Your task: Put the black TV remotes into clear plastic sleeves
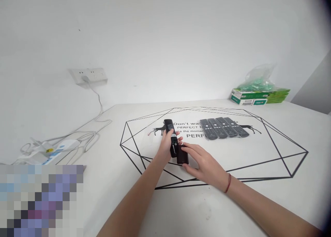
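Note:
A black remote control [168, 126] lies back side up in my left hand [167, 142], whose fingers wrap round its middle. Its battery compartment [174, 148] is uncovered at the near end; a light strip shows inside, too small to make out. My right hand [204, 161] grips a dark battery cover [182, 155] between thumb and fingers, right beside the compartment. To the right, several dark remote controls [222, 128] in clear wrapping lie side by side on the table, buttons up.
The white table [258, 202] bears printed black lines and lettering. Green and white boxes [249, 97] with a plastic bag [260, 78] on top stand at the back right. Cables and a power strip [55, 150] lie at the left, below a wall socket [90, 75].

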Tool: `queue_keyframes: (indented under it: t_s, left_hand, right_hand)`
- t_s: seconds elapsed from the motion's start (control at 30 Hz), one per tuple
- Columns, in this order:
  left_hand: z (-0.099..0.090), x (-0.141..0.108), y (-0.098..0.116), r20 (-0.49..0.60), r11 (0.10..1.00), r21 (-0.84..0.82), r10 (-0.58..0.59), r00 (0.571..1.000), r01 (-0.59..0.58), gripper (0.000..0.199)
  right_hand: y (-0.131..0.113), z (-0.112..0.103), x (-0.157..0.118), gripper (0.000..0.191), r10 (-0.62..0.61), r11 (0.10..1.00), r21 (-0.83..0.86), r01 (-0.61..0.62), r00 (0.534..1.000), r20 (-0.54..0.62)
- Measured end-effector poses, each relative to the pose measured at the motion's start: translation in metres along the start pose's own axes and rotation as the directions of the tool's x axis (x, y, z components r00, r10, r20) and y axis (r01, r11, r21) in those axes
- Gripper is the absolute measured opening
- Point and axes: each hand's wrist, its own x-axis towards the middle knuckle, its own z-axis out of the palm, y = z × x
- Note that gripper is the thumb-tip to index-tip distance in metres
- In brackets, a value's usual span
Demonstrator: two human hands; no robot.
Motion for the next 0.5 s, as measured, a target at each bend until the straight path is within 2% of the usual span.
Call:
queue_keyframes:
  t_s: [0.1,0.17,0.23,0.37,0.5]
  left_hand:
    - [0.006,-0.005,-0.002,0.106,0.979,-0.117,-0.156,0.982,0.168,0.044]
    - [0.007,-0.009,-0.004,0.194,0.971,-0.127,-0.178,0.965,0.204,0.050]
    - [0.007,-0.011,-0.006,0.230,0.972,-0.123,-0.167,0.959,0.199,0.053]
    - [0.007,-0.012,-0.005,0.217,0.980,-0.094,-0.150,0.965,0.173,0.057]
    - [0.008,-0.011,-0.006,0.175,0.998,-0.021,-0.049,0.983,0.053,0.054]
  right_hand:
    - [0.000,-0.001,0.001,0.043,-0.053,0.998,-0.036,0.052,0.998,-0.040]
    - [0.001,-0.002,0.001,0.043,-0.076,0.995,-0.071,0.073,0.996,-0.041]
    - [0.002,-0.002,0.002,0.044,-0.088,0.992,-0.098,0.085,0.996,-0.034]
    - [0.001,-0.002,0.002,0.043,-0.106,0.988,-0.117,0.102,0.994,-0.030]
    - [0.002,-0.001,0.001,0.042,-0.071,0.984,-0.164,0.066,0.997,-0.023]
